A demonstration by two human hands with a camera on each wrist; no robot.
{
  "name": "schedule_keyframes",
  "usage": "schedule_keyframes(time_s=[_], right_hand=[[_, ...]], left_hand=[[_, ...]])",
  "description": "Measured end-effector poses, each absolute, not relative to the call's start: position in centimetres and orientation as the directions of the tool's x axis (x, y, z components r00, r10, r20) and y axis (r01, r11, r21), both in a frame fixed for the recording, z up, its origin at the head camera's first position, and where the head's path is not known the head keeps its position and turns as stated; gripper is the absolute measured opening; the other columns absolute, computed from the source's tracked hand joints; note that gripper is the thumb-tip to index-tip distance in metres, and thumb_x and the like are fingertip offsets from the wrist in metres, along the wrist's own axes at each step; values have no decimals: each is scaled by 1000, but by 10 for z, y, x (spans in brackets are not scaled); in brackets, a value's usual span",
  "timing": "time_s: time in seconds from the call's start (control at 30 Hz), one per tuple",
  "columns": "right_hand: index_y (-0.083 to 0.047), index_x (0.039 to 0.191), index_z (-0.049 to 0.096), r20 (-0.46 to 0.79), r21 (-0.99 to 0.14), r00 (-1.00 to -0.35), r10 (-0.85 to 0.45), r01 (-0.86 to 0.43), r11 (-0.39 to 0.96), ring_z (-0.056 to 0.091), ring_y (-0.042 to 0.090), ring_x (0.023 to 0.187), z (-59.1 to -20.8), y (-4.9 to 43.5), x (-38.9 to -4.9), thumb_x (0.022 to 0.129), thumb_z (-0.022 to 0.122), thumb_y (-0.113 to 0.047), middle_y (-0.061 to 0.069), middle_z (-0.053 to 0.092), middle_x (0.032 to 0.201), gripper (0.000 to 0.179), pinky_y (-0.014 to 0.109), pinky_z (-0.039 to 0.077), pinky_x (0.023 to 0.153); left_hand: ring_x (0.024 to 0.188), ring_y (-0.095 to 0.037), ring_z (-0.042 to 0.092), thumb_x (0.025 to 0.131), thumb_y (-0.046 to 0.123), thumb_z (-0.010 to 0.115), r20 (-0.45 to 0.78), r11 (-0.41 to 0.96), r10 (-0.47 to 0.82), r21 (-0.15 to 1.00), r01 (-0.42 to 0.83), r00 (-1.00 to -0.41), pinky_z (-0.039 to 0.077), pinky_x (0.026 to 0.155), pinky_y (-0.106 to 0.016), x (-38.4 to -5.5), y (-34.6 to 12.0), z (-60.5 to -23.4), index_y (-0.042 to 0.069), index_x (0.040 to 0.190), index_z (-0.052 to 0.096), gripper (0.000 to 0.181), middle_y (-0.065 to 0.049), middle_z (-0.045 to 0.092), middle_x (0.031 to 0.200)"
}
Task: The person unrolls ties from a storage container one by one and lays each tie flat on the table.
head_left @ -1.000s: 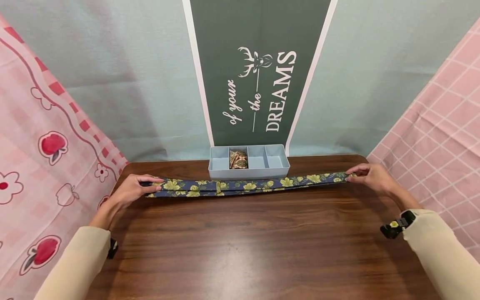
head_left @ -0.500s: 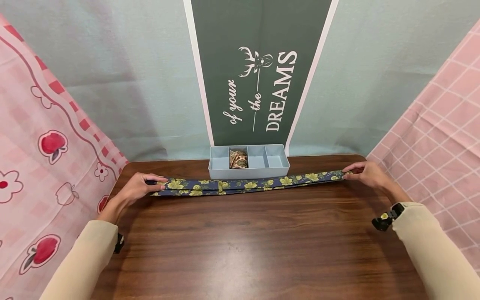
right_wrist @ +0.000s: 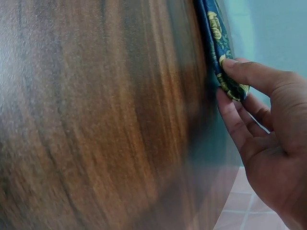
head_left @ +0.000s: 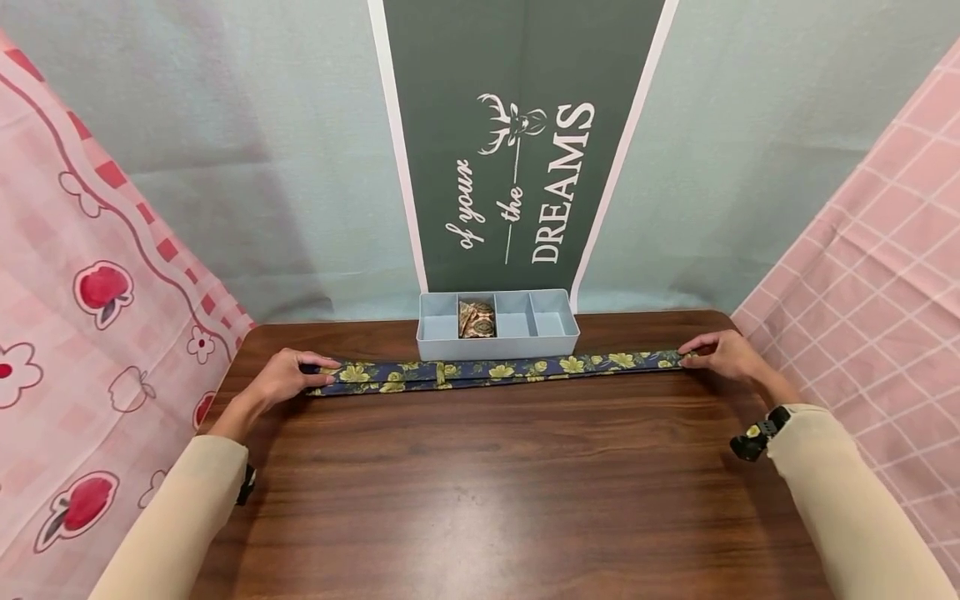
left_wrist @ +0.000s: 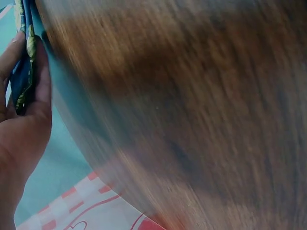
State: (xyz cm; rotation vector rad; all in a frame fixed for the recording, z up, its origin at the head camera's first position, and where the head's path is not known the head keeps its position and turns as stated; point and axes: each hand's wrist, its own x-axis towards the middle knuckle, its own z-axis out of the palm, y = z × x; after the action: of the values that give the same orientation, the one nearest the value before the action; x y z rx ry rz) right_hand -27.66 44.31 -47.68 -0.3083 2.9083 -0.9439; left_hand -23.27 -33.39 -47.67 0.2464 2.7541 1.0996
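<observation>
Head view: your table [head_left: 465, 492] bears a divided tray [head_left: 498, 348]; just in front stretches a floral necktie [head_left: 497, 372]. Your grip pinches both ends: left hand [head_left: 283, 375] left of the tray, right hand [head_left: 723, 355] right of it; inside it sits a patterned bundle [head_left: 477, 320].

My left hand [left_wrist: 28, 127] pinches the end of a blue strip [left_wrist: 20, 81] with yellow patches. Beside it is the big brown table [left_wrist: 192, 110]. Past its edge I see a blue-green sheet [left_wrist: 58, 155] and a red-and-white cloth [left_wrist: 88, 207].
</observation>
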Motion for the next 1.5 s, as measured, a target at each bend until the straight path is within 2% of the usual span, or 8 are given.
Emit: schedule_keyframes(time_s=[0.2, 0.37, 0.5, 0.9, 1.07, 1.17, 1.33, 1.5], right_hand=[[-1, 101, 82, 7, -558, -978, -208, -177, 811, 61, -3, 74, -481, 446, -279, 87, 88, -14, 11, 80, 89, 20, 15, 45, 67], [-7, 96, 84, 48, -464, -961, -272, -262, 846, 57, -1, 72, -483, 447, -284, 85, 88, -14, 4, 79, 86, 14, 20, 45, 66], [-9, 97, 84, 31, -434, -959, -282, -268, 861, 58, -1, 74, -481, 446, -285, 85, 89, -15, 5, 80, 90, 14, 23, 46, 67], [-8, 97, 84, -9, -448, -957, -291, -256, 856, 65, 4, 76, -469, 442, -284, 87, 88, -16, 4, 81, 88, 14, 23, 48, 69], [-3, 98, 82, 65, -441, -938, -340, -333, 834, 66, 5, 75, -465, 442, -289, 87, 85, -9, 9, 81, 88, 12, 22, 48, 67], [-1, 103, 81, 110, -426, -933, -343, -356, 832, 70, 15, 84, -460, 437, -291, 88, 85, -9, 15, 80, 97, 18, 22, 49, 69], [1, 111, 78, 142, -390, -928, -343, -371, 842, 72, 41, 97, -444, 424, -294, 90, 84, -11, 23, 77, 108, 26, 39, 55, 78], [3, 119, 76, 118, -370, -926, -359, -377, 849, 70, 50, 103, -431, 413, -298, 91, 83, -14, 29, 74, 116, 33, 62, 53, 89]], left_hand=[[102, -35, 73, 94, 14, 82, -49, 747, 244, 646, 156, -968, 51, 79, -35, -237, -330, -477, 6, 117, 82, 24, -24, 75, 122], [117, -46, 67, 95, 14, 81, -17, 762, 277, 613, 209, -961, 56, 92, -52, -236, -330, -477, 7, 114, 84, 21, -24, 75, 122], [119, -48, 64, 94, 11, 81, 24, 758, 308, 597, 261, -951, 50, 101, -64, -235, -329, -477, 5, 111, 84, 19, -24, 73, 120], [124, -52, 59, 94, 9, 80, 51, 754, 351, 577, 314, -935, 42, 108, -69, -239, -325, -473, 0, 107, 83, 16, -31, 68, 127], [125, -50, 59, 98, 13, 76, 73, 763, 334, 564, 315, -940, 43, 107, -67, -241, -320, -470, -1, 113, 81, 21, -28, 69, 126], [128, -49, 58, 102, 15, 72, 59, 759, 318, 583, 291, -946, 44, 106, -66, -243, -315, -467, -2, 126, 76, 29, -28, 67, 131], [137, -50, 51, 105, 19, 68, 85, 761, 304, 577, 295, -949, 41, 111, -67, -249, -302, -461, -3, 142, 64, 43, -29, 59, 144], [143, -51, 45, 106, 21, 67, 108, 751, 319, 578, 321, -941, 38, 114, -68, -255, -286, -454, -3, 150, 56, 51, -30, 53, 152]])
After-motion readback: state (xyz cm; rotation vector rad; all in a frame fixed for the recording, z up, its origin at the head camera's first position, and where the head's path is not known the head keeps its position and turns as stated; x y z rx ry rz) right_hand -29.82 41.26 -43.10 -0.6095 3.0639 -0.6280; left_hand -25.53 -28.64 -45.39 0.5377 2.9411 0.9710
